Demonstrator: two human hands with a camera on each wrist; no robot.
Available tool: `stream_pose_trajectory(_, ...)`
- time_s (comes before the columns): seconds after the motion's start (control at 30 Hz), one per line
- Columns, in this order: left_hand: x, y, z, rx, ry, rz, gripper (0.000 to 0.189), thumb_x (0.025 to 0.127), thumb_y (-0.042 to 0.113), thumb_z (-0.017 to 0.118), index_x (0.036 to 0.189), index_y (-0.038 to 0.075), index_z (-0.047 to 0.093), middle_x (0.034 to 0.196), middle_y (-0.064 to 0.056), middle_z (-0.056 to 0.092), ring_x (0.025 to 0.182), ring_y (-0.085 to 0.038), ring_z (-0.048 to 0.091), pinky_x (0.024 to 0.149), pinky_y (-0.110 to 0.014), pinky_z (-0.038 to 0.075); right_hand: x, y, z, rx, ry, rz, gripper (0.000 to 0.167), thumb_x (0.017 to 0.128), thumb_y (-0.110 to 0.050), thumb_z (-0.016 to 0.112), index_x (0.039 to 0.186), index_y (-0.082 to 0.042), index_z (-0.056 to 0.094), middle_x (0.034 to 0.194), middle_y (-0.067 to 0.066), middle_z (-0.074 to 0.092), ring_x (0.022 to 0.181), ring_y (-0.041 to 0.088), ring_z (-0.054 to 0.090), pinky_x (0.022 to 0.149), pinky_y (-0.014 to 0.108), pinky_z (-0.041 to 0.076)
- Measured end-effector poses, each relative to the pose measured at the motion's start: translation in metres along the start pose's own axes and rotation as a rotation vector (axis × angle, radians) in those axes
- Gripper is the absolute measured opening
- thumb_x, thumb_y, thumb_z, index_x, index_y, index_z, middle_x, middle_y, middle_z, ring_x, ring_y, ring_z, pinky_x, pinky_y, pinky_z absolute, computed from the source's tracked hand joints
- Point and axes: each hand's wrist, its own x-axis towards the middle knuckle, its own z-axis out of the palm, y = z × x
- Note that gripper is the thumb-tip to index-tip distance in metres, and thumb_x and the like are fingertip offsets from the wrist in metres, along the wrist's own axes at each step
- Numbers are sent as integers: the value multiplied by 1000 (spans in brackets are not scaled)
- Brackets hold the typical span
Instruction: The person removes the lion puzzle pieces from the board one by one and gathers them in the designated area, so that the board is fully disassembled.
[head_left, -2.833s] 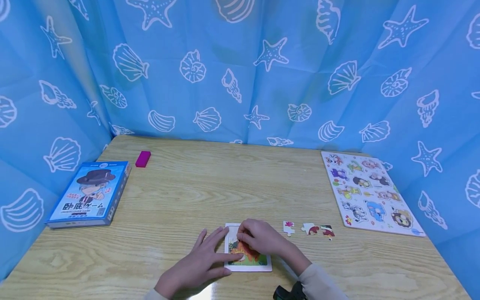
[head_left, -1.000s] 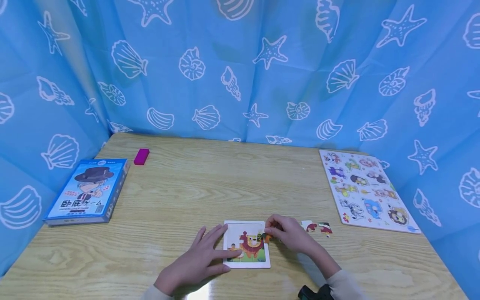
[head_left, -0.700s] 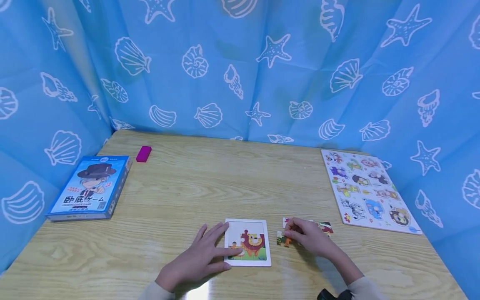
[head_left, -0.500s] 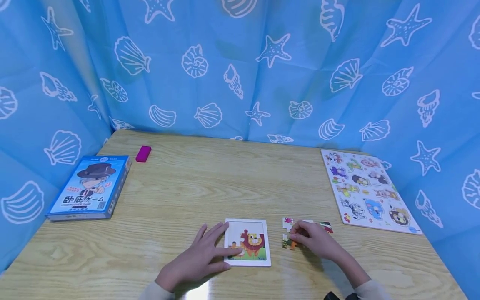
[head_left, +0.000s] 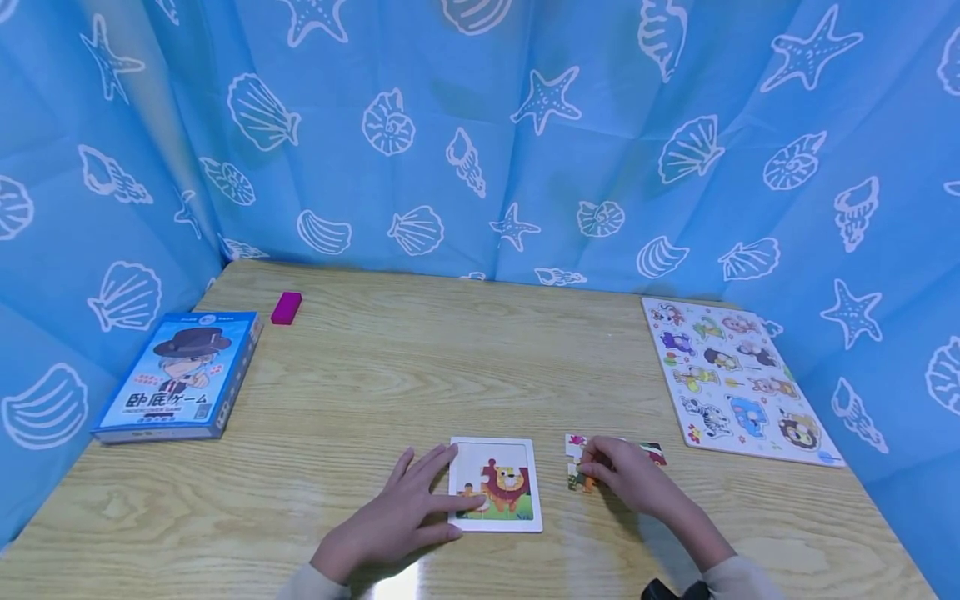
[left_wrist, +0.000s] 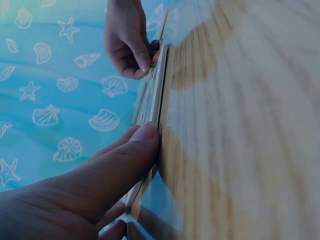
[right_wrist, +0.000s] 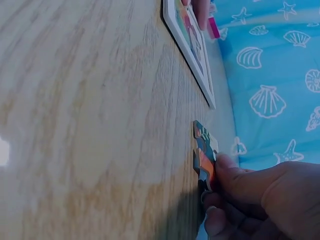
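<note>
Pinching a puzzle piece (right_wrist: 204,144) with right hand (head_left: 624,472)
Left hand (head_left: 405,512), fingers spread, touches left edge of the tray (head_left: 471,462).

a curtained-off play nook, blue seashell-print curtain (head_left: 450,79) behind and beside your wood-grain table (head_left: 435,354), boxed game (head_left: 180,375) on your left, animal board (head_left: 738,382) on your right

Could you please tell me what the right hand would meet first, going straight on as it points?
The right hand would probably meet the pink-marked puzzle piece just ahead, though depth is unclear.
</note>
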Motion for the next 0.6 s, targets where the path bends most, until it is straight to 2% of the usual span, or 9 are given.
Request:
stream_pose_trajectory(0.23,1,-1,0,-5,5,9,38,93,37,59,130,28,60,151,-21,24,139,-36,17,106,-63,8,-2,1,0,4,-16,-11,10,89,-11,66,82,-13,58,72,-10,51,63,3,43,56,25,39)
stream_pose_trajectory(0.6,0,2,-3,-22,-8,6,38,94,40,56,130,28,60,150,-21,25,139,-36,18,105,-64,9,-1,2,3,-22,17,18,12,87,-13,68,80,-13,58,70,-9,50,61,3,42,55,24,39)
